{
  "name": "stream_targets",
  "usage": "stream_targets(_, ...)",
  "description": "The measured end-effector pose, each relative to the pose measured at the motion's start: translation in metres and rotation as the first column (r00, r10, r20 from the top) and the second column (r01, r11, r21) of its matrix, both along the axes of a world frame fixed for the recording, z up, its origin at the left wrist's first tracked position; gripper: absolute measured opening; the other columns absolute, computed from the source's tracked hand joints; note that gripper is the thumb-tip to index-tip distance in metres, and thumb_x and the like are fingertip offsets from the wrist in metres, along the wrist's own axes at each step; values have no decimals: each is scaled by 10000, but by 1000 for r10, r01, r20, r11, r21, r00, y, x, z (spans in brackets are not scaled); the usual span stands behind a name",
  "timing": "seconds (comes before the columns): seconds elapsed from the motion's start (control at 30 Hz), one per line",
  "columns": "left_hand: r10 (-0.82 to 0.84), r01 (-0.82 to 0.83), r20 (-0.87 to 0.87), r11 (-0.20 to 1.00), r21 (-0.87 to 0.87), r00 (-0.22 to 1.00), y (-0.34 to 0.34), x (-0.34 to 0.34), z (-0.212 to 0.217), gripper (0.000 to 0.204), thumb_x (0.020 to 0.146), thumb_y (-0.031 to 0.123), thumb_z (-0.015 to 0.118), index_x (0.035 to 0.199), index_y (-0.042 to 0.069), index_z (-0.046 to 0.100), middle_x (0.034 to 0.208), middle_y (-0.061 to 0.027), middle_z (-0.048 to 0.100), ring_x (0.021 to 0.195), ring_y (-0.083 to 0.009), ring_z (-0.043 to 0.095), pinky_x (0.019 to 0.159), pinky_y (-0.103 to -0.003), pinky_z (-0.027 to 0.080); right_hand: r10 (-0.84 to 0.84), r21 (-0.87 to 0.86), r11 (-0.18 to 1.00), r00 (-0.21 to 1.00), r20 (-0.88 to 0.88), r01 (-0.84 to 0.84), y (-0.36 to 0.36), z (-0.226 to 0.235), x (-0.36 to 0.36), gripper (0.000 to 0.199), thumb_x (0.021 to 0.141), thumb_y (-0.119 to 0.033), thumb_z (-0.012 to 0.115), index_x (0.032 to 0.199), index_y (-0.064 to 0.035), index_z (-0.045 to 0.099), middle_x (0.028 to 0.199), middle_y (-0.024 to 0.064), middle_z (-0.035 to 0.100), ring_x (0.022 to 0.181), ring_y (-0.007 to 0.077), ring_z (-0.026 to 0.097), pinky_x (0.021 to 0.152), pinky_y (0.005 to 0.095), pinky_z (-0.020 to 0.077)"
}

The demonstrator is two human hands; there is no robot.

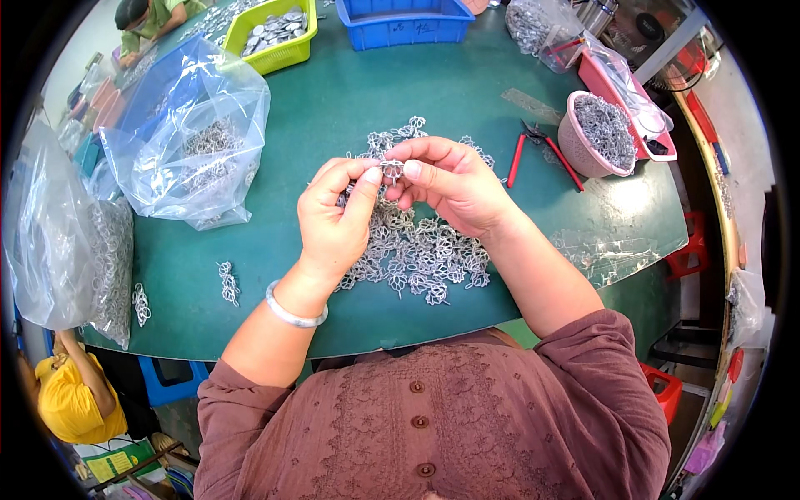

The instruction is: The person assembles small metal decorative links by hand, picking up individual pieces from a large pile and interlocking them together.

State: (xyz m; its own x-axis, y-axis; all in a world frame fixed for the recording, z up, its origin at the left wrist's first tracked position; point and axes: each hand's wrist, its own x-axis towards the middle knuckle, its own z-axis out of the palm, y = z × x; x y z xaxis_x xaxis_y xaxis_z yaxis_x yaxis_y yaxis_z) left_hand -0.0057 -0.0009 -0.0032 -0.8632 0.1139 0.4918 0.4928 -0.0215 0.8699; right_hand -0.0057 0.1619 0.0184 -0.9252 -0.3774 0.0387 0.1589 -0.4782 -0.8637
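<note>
Between the fingertips of both hands, above the table, is a small silvery openwork metal piece [392, 171] with looped outlines. My left hand [335, 217] pinches its left side between thumb and forefinger. With thumb and fingers, my right hand [457, 185] grips the right side. Beneath the hands spreads a pile of similar silvery metal pieces [417, 254], partly hidden by the fingers. Right of the pile lie pliers [543, 137] with red handles.
On the green table [333, 100] stand a pink basket of metal pieces [575, 150], a lime bin [310, 42], a blue crate [404, 33] and clear bags [179, 142] at left. Two small clusters [227, 283] lie front left. Another person in yellow [75, 400] is lower left.
</note>
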Motion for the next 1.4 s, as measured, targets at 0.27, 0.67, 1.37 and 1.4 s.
stream_targets(0.27,-21,20,32,999,30,999,1,1,2,120,840,45,528,928,-7,590,751,-17,538,562,-34,462,467,-156,361,-15,7,1000,999,-33,15,0,0,-1,241,817,-44,556,1045,25,525,863,91,595,733,136,581,647,247,488)
stream_targets(0.67,-409,118,514,854,507,754,-2,3,13,92,828,119,544,850,35,575,677,-8,537,539,-66,480,423,-188,369,-134,297,905,867,-480,305,-3,-4,1,303,790,-10,572,1088,3,520,965,86,585,880,134,557,775,263,463)
stream_targets(1.37,-446,113,595,852,512,669,-2,4,14,84,833,146,557,830,63,556,688,-12,523,548,-84,471,424,-186,356,-64,333,917,905,-420,219,-3,-7,1,315,810,14,534,1120,39,483,1025,118,569,966,159,546,824,270,450)
stream_targets(1.4,-445,112,596,852,511,668,-2,4,14,84,833,146,557,830,63,556,688,-12,523,548,-84,471,424,-186,356,-59,334,918,908,-414,212,-3,-7,1,314,811,13,534,1120,39,484,1025,119,568,968,160,546,825,271,450)
